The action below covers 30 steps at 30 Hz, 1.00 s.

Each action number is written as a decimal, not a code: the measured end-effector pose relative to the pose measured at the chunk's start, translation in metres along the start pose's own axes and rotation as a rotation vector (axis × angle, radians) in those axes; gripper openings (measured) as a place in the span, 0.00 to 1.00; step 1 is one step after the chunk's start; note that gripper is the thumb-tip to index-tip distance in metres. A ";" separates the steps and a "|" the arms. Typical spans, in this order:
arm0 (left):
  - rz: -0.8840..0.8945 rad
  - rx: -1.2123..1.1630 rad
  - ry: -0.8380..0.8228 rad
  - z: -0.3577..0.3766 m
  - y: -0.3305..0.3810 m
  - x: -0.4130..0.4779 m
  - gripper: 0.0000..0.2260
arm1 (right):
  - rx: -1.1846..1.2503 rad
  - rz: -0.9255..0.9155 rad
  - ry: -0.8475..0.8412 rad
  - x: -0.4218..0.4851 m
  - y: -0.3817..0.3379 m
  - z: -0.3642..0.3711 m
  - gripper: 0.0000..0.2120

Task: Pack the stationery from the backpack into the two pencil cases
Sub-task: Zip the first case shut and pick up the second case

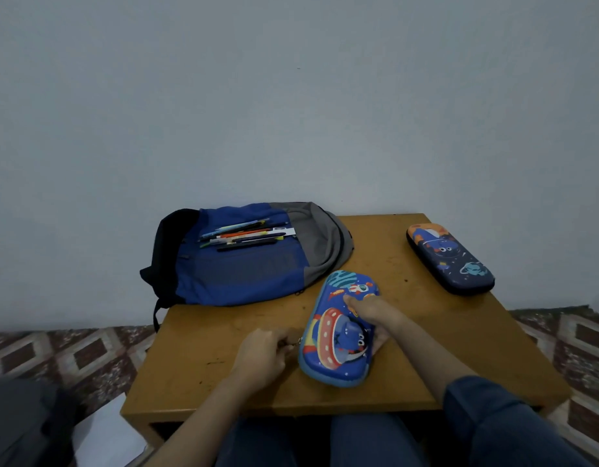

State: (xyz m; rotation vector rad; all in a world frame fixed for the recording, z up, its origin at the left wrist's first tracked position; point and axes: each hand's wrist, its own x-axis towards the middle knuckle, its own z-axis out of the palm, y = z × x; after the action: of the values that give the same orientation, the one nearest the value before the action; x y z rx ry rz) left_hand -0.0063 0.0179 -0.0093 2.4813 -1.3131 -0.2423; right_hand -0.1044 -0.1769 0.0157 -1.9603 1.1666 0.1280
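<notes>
Blue spaceship pencil case (338, 345) within curled fingers of right hand (375, 315), zipper pull (296, 342) pinched between fingertips of left hand (261, 355).

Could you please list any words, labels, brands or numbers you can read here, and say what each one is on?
No text here can be read.
White tag among the pens on the backpack: a dark mark, too blurred to read.
Blue case and dark case: cartoon pictures only, no words visible.
</notes>
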 end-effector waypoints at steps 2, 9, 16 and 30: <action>-0.015 0.020 0.018 -0.003 -0.006 -0.008 0.07 | 0.042 0.011 0.033 0.000 -0.002 0.001 0.22; -0.131 0.048 0.119 -0.009 -0.028 -0.009 0.07 | -0.143 -0.060 0.089 -0.011 -0.007 -0.002 0.14; -0.137 0.083 0.162 -0.017 -0.034 0.005 0.07 | -1.067 -0.538 -0.057 -0.032 -0.036 0.010 0.49; -0.100 0.005 0.115 -0.006 -0.034 -0.005 0.06 | -1.080 -0.521 0.034 -0.010 -0.048 0.018 0.52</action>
State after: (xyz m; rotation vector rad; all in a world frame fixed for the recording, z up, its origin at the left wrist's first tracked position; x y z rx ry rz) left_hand 0.0184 0.0413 -0.0157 2.5272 -1.1475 -0.1175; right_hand -0.0681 -0.1466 0.0373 -3.1459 0.5601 0.5305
